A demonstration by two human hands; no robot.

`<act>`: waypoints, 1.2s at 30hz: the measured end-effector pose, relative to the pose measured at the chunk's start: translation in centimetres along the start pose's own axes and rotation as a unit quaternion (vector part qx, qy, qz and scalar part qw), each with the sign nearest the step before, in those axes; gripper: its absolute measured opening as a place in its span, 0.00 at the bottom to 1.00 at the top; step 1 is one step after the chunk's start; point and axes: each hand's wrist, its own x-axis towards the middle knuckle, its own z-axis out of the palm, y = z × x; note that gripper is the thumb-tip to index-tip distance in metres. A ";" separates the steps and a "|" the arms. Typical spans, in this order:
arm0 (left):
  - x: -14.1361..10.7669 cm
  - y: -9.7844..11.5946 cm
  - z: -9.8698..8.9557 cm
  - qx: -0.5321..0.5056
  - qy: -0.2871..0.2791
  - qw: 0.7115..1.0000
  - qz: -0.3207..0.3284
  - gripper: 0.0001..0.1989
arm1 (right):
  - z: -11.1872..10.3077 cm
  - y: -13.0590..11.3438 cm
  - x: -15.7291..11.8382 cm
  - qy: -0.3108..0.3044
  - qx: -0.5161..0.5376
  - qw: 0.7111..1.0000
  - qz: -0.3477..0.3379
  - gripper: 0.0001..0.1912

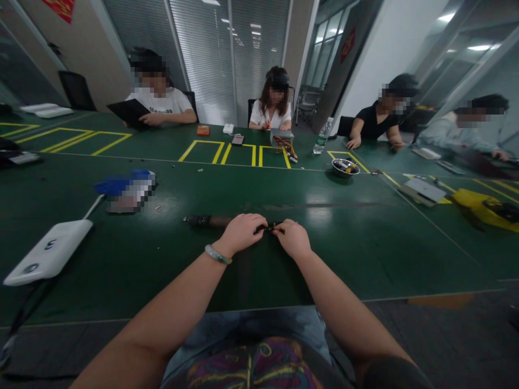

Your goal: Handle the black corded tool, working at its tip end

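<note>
A dark, slim electric screwdriver [207,221] lies crosswise on the green table, its narrow metal tip pointing left. My left hand [244,231] is closed around its rear part, with a bracelet at the wrist. Close beside it, my right hand [292,237] pinches the tool's right end, where small dark and shiny parts show between the fingertips. The fingers of both hands hide much of that end, so its exact parts cannot be made out.
On the left are a white power bank [51,251] with a cable and a phone [133,194] by a blue item. Farther off stand a metal bowl [345,167] of small parts and a water bottle [322,138]. A yellow bag [472,202] lies right. Several people sit opposite.
</note>
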 end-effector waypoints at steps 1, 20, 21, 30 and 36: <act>0.0 0.0 0.0 -0.001 0.000 1.000 0.000 0.11 | 0.1 -0.1 0.0 0.000 -0.002 1.000 -0.003 0.06; -0.1 0.0 -0.1 -0.003 0.005 1.000 -0.003 0.09 | 0.3 -0.4 -0.1 0.035 0.037 0.998 -0.032 0.06; -0.1 0.0 -0.1 -0.003 0.006 1.000 -0.002 0.09 | 0.2 -0.4 -0.1 0.039 0.040 0.998 -0.037 0.06; -0.1 0.0 -0.2 0.001 0.003 1.000 -0.002 0.09 | 0.3 -0.6 -0.2 0.032 0.024 0.998 -0.041 0.07; -0.1 0.0 0.0 0.001 0.005 1.000 0.001 0.09 | 0.4 -0.7 -0.1 0.038 0.032 0.998 -0.034 0.07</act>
